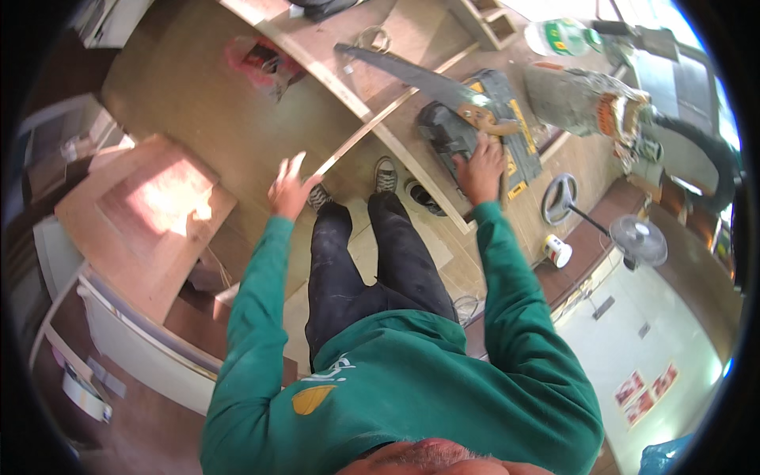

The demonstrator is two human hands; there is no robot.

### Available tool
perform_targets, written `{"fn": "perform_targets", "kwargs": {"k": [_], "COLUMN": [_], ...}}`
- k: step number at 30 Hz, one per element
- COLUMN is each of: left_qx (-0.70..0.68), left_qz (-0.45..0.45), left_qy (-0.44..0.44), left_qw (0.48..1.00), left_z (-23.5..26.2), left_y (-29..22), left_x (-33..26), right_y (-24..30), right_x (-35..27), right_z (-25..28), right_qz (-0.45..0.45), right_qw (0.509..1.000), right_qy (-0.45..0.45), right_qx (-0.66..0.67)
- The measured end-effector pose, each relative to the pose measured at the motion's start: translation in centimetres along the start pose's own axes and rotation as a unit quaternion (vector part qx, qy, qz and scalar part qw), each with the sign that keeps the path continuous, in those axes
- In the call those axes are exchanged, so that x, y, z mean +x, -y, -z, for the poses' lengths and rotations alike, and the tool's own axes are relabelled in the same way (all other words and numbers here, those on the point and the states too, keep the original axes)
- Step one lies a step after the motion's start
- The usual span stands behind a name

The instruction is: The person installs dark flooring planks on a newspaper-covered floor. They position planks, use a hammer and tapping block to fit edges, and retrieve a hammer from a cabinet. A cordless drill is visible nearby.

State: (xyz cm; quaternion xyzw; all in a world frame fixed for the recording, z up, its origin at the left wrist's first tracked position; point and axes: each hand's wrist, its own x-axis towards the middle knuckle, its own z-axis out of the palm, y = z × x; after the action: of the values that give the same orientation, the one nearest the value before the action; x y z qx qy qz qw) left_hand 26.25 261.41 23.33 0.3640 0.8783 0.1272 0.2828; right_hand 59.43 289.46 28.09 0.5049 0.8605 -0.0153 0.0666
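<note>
My left hand (290,190) is at the near-left end of a thin wooden strip (360,136), fingers stretched and apart, thumb at the strip's tip. Whether it bears any of the strip's weight I cannot tell. The strip slants across the workbench edge (336,83) toward the far right. On the right, a handsaw (419,81) with a wooden handle lies partly over a black and yellow tool case (447,131). My right hand (481,172) is over the case, just below the saw handle, thumb and fingers apart. Its fingertips reach close to the handle; contact is unclear.
A plastic bottle (560,37) and a dusty grey cylinder (566,96) stand at the far right. Nearer are a small fan (637,240) and a white tub (556,250). A wooden panel (103,214) lies at left. A red plastic bag (257,63) is on the floor.
</note>
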Motion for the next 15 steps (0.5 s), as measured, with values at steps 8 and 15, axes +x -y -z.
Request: {"fn": "perform_targets", "kwargs": {"k": [8,15], "left_qx": [0.07,0.003], "left_qz": [0.019,0.112], "left_qy": [0.21,0.26], "left_qw": [0.975,0.959], "left_z": [-10.4,-6.1], "left_y": [-3.3,6.1], "left_x": [6.8,-15.3], "right_y": [-9.5,-9.3], "right_x": [14.3,3.5], "right_z": [-2.0,0.2], "right_qz": [0.108,0.175], "right_qw": [0.962,0.98], "right_qy": [0.223,0.088], "right_qx": [-0.112,0.044]}}
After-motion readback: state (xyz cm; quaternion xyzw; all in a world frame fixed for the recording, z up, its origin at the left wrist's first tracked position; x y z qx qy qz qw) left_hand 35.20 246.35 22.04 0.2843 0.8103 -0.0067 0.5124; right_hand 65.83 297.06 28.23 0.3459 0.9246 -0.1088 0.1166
